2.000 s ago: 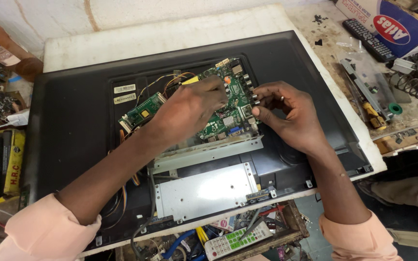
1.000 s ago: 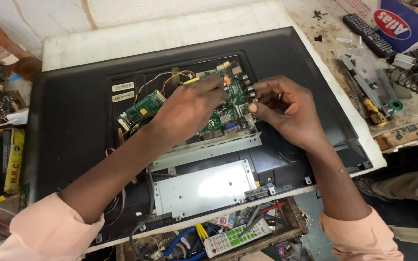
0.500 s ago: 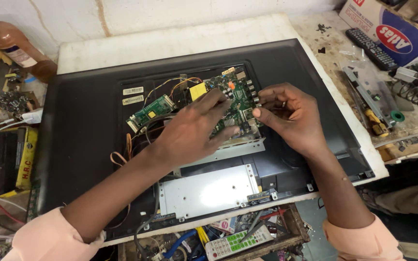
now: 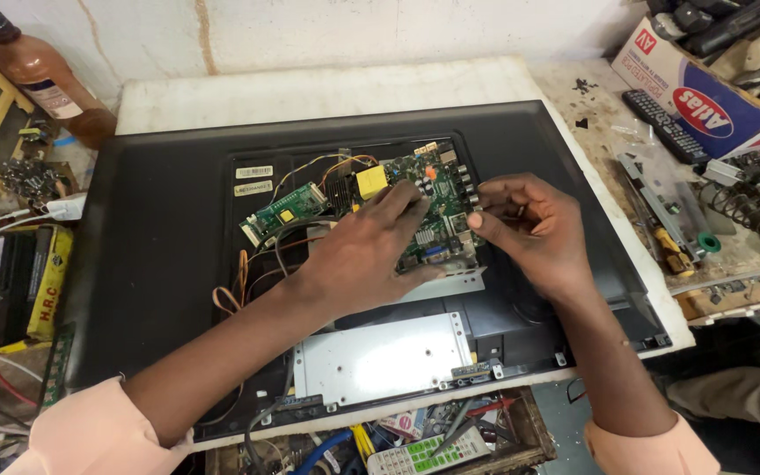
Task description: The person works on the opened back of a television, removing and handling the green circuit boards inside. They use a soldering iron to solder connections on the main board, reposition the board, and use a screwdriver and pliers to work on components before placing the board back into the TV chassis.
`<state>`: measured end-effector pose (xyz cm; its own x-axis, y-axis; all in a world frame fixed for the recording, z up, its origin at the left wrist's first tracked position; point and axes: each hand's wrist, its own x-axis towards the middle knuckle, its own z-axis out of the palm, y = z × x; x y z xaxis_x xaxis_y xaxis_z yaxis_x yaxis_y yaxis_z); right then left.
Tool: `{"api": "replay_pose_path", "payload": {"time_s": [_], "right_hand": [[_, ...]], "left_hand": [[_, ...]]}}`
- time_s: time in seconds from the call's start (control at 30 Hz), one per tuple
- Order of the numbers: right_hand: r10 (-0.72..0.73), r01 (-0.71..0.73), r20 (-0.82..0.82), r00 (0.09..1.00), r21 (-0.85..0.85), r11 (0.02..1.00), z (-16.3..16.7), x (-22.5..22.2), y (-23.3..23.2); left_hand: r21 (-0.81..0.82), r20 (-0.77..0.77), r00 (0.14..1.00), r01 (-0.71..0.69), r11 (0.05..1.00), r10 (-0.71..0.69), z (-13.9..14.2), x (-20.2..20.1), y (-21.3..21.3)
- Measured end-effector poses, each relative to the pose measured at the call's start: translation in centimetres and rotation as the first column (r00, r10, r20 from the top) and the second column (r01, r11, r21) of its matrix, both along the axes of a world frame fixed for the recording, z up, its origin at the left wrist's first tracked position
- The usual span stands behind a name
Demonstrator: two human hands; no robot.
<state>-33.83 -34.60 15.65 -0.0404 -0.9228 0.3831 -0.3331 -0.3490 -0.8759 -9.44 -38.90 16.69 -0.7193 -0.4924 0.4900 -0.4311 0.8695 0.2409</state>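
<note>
A black flat-screen set (image 4: 151, 264) lies face down on the bench with its back panel off. Inside it a green main circuit board (image 4: 428, 180) sits at the centre, with a smaller green board (image 4: 285, 209) to its left and a silver metal plate (image 4: 380, 356) below. My left hand (image 4: 367, 255) lies flat on the main board, fingers spread toward its lower edge. My right hand (image 4: 529, 229) pinches the board's right edge, at the connectors, between thumb and fingers. Orange and black wires (image 4: 239, 286) loop out on the left.
A brown bottle (image 4: 41, 75) stands at the back left. A printed cardboard box (image 4: 705, 92), a black remote (image 4: 666, 123) and loose metal parts lie at the right. A yellow box (image 4: 46, 281) is at the left, and a tool-filled drawer with a white remote (image 4: 420, 453) below.
The view has shifted, so the set appears further right and lower. My left hand has slid down the main board, uncovering its yellow part. My right hand stays at the board's right edge.
</note>
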Motion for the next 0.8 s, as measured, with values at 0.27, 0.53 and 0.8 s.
{"api": "replay_pose_path", "payload": {"time_s": [0.27, 0.53, 0.8], "right_hand": [[-0.034, 0.034, -0.073, 0.997, 0.001, 0.999, 2.0, 0.7, -0.3], [-0.055, 0.052, -0.073, 0.996, -0.036, 0.998, 3.2, 2.5, 0.2], [-0.002, -0.005, 0.142, 0.990, 0.055, 0.998, 6.0, 4.2, 3.0]], "left_hand": [[-0.099, -0.113, 0.993, -0.028, 0.995, 0.017, 0.1, 0.4, 0.2], [-0.041, -0.147, 0.985, -0.102, 0.994, 0.095, -0.1, 0.7, 1.1], [0.010, -0.291, 0.956, 0.022, 1.000, -0.019, 1.9, 2.3, 1.4]]}}
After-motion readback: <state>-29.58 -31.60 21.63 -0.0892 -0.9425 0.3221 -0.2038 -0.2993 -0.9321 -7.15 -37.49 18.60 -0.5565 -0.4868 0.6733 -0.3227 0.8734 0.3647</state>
